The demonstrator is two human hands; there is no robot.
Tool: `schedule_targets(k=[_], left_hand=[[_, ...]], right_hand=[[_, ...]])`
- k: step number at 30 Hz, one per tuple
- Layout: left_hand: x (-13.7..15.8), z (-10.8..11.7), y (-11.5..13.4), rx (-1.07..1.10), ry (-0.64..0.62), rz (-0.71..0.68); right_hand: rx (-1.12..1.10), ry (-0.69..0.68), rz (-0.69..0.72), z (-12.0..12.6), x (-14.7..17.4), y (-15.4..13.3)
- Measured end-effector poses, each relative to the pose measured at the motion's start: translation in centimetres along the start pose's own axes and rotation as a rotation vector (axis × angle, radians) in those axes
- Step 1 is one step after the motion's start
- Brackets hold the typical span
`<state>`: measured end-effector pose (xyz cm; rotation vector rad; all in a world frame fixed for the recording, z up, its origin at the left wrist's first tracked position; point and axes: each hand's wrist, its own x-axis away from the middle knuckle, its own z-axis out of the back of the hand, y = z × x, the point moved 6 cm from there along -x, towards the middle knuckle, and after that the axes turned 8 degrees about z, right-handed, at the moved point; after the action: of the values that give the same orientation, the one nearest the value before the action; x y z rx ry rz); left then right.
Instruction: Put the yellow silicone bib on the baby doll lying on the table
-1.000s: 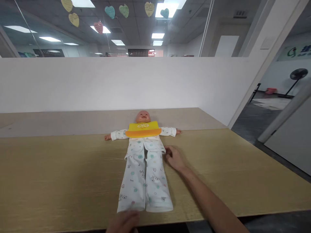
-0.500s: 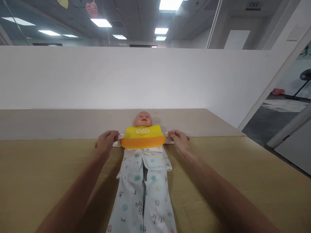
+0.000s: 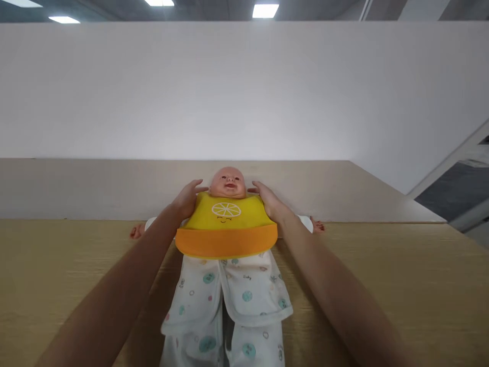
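Note:
A baby doll [image 3: 228, 184] lies on its back with its head toward the wall. Over its chest is a yellow silicone bib [image 3: 225, 219] with a citrus-slice print and an orange catch pocket [image 3: 226, 241]. Below the bib show a white printed top [image 3: 252, 285] and matching trousers [image 3: 250, 346]. My left hand [image 3: 188, 199] is beside the doll's head at the bib's upper left edge, fingers extended and apart. Mirroring it, my right hand [image 3: 265, 198] is at the upper right edge, fingers also extended. Whether the fingertips touch the bib is unclear. The doll's arms stretch sideways, partly behind my forearms.
The doll rests on a wood-toned table [image 3: 382, 285], with a paler raised strip [image 3: 95, 188] along the back. Behind it stands a white wall [image 3: 229, 92] with glass above. At the right, a gap shows dark floor [image 3: 454, 191].
Both hands have let go of the doll's sleeves and moved up and inward to the sides of its head. The view has tipped down and come closer.

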<state>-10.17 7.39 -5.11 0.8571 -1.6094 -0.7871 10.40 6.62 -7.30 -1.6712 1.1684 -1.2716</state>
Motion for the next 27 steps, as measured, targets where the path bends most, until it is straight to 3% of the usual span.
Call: schedule_targets(k=[6, 11, 19, 27], left_hand=[[-2.4, -0.3, 0.3, 0.036, -0.14, -0.015], [-1.9, -0.2, -0.7, 0.095, -0.253, -0.07], [1.2, -0.8, -1.7, 0.219, -0.28, -0.216], [5.8, -0.9, -4.8, 0.321, -0.259, -0.188]], right_hand=[[0.028, 0.019, 0.043, 0.4, -1.5, 0.2], [0.078, 0.086, 0.139, 0.6, -0.8, 0.0], [0.136, 0.18, 0.565, 0.6, 2.6, -1.4], [0.166, 0.19, 0.626, 0.2, 7.7, 0.5]])
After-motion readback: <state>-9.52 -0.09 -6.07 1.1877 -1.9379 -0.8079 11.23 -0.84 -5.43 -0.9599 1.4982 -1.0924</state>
